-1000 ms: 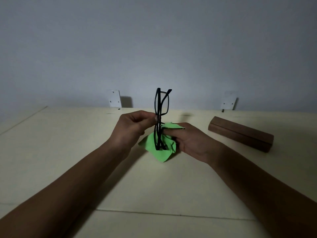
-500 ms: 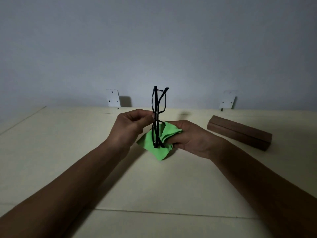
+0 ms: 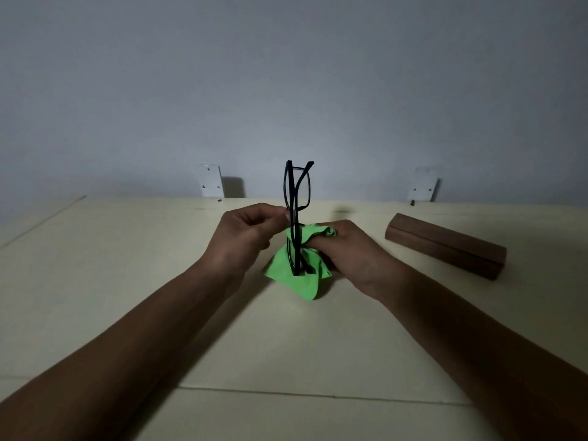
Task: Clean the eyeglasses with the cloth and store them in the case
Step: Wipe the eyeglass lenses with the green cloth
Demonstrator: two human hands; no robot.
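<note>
Above the middle of the desk point(image 3: 133, 268), your left hand point(image 3: 245, 238) pinches the black eyeglasses point(image 3: 297, 249) between thumb and fingertips, about halfway up the frame, so that grip is clamped on the frame itself. The eyeglasses stand on end, nearly upright, with both temples folded. The upper lens shows against the grey wall point(image 3: 286, 74), while the lower half sits in the green cloth point(image 3: 296, 283). Your right hand point(image 3: 350, 249) has the cloth bunched around that lower part, its fingers curled into the fabric, so this grip is closed on the cloth. Whether the fingers meet on both faces of the lower lens is hidden by the folds. One corner of the cloth hangs below the frame toward the desk, and you cannot tell if it touches the surface. To your right the long brown case point(image 3: 445, 246) lies closed on the desk, set at an angle and well apart from your right hand. Two pale brackets point(image 3: 210, 181) point(image 3: 423, 185) sit on the wall at the desk's far edge. Both of your bare forearms reach in from the lower corners.
</note>
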